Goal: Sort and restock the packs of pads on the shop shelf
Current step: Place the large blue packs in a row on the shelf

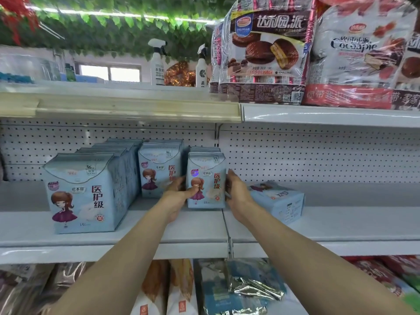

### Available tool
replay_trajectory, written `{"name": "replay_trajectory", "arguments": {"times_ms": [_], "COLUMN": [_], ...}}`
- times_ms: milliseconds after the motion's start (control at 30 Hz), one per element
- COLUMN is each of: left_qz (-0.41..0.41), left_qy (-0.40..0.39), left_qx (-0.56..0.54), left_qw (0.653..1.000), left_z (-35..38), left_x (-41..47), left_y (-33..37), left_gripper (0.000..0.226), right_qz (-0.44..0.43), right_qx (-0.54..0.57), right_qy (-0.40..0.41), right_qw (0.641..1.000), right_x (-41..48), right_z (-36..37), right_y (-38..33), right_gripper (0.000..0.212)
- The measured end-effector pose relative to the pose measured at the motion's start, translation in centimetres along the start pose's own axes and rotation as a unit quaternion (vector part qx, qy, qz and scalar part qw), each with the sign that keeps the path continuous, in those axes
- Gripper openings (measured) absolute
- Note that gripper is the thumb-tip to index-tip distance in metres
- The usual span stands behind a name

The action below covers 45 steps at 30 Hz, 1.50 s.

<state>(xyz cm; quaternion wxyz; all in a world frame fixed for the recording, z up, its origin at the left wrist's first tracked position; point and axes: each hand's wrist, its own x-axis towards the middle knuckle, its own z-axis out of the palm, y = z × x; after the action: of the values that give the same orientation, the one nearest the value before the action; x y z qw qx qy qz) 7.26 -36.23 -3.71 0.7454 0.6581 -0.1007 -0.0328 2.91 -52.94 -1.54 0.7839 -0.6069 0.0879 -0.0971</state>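
Observation:
Light-blue packs of pads with a cartoon girl stand on the white middle shelf (159, 233). A row of several large packs (84, 192) fills the left; a second row (159, 167) stands further back. In the middle stands a small upright pack (208, 178) with another behind it. My left hand (179, 196) grips its left side, thumb across the front. My right hand (236, 192) presses flat against its right side. One more pack (281, 201) lies flat just right of my right hand.
Pegboard backs the shelf. The upper shelf (318, 112) carries big bags of chocolate pies (266, 53) and spray bottles (156, 64). Snack bags (234, 289) fill the shelf below. The middle shelf's right half beyond the lying pack holds nothing.

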Motion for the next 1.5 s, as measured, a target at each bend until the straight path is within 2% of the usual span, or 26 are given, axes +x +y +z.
{"name": "replay_trajectory", "arguments": {"times_ms": [200, 400, 500, 567, 667, 767, 900, 1000, 1067, 1133, 1200, 1300, 1433, 1500], "left_qz": [0.014, 0.067, 0.109, 0.144, 0.205, 0.251, 0.214, 0.138, 0.072, 0.027, 0.015, -0.001, -0.008, -0.005], "left_qy": [0.028, 0.091, 0.126, 0.159, 0.194, 0.175, 0.073, 0.013, 0.002, 0.008, 0.022, 0.052, 0.045, 0.053], "left_qx": [0.030, 0.054, 0.060, 0.061, 0.090, 0.113, 0.175, 0.255, 0.299, 0.322, 0.310, 0.274, 0.250, 0.240], "left_qw": [0.999, 0.992, 0.984, 0.975, 0.955, 0.945, 0.958, 0.957, 0.951, 0.946, 0.950, 0.960, 0.967, 0.969], "left_z": [0.6, 2.0, 3.2, 4.5, 6.6, 9.8, 14.3, 16.6, 17.5, 18.1, 18.5, 18.6, 17.9, 17.6], "left_x": [-0.5, -2.6, -3.6, -4.7, -5.4, -6.3, -7.1, -6.4, -5.8, -5.5, -5.5, -5.7, -6.8, -7.6], "left_y": [0.1, 2.4, 4.0, 5.3, 6.1, 6.3, 5.5, 4.3, 3.8, 3.3, 3.0, 2.7, 2.6, 2.7], "left_gripper": [0.037, 0.036, 0.043, 0.047, 0.053, 0.043, 0.039, 0.053, 0.064, 0.070, 0.071, 0.069, 0.056, 0.041], "right_qz": [-0.005, -0.035, -0.085, -0.137, -0.180, -0.188, -0.145, -0.095, -0.045, -0.008, 0.023, 0.084, 0.099, 0.087], "right_qx": [-0.019, -0.068, -0.117, -0.166, -0.210, -0.226, -0.287, -0.342, -0.323, -0.259, -0.194, -0.146, -0.114, -0.112], "right_qy": [-0.026, -0.059, -0.066, -0.050, 0.024, 0.108, 0.182, 0.218, 0.212, 0.191, 0.171, 0.144, 0.114, 0.103], "right_qw": [0.999, 0.995, 0.987, 0.975, 0.961, 0.950, 0.929, 0.909, 0.921, 0.947, 0.966, 0.975, 0.982, 0.984], "right_x": [-0.6, -2.1, -3.5, -4.4, -5.5, -6.3, -5.9, -5.8, -5.7, -5.5, -5.5, -6.0, -6.8, -7.4], "right_z": [-0.1, -0.7, -1.7, -3.0, -5.8, -9.1, -13.0, -14.8, -15.3, -15.5, -15.6, -15.6, -15.7, -15.7], "right_y": [-0.3, -1.2, -3.5, -5.0, -6.7, -7.8, -7.4, -6.7, -6.1, -5.5, -5.2, -5.6, -5.8, -5.6], "right_gripper": [0.041, 0.052, 0.024, 0.025, 0.045, 0.050, 0.062, 0.078, 0.084, 0.077, 0.061, 0.036, 0.024, 0.019]}}
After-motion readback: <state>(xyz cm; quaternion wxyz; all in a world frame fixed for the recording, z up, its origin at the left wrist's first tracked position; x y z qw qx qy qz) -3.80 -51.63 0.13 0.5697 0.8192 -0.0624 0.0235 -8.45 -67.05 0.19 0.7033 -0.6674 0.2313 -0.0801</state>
